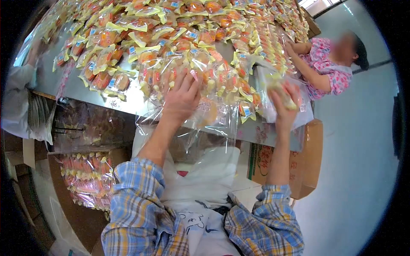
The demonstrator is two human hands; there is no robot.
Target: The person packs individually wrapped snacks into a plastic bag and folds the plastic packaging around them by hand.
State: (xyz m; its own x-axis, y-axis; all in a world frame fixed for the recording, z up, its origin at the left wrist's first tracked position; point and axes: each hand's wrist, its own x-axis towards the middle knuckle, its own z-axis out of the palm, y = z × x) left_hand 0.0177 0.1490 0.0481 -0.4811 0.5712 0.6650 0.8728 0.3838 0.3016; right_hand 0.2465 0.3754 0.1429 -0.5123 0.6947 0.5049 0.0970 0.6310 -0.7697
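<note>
Holding a blurred wrapped packet (279,93) in a closed grip, the right hand (286,111) stands beside the seemingly part-filled clear bag (215,112), where the left hand (183,96) lies, fingers spread, while many loose packets (104,39) remain unbagged across the bench (87,92).

At the upper right of the frame I see a person (321,66) in a pink-and-white patterned top, with pale floor (350,170) down the right side, a printed cardboard box (313,158) at lower right, an open carton (83,232) at lower left, and a white sleeve (21,77) at the left edge.
</note>
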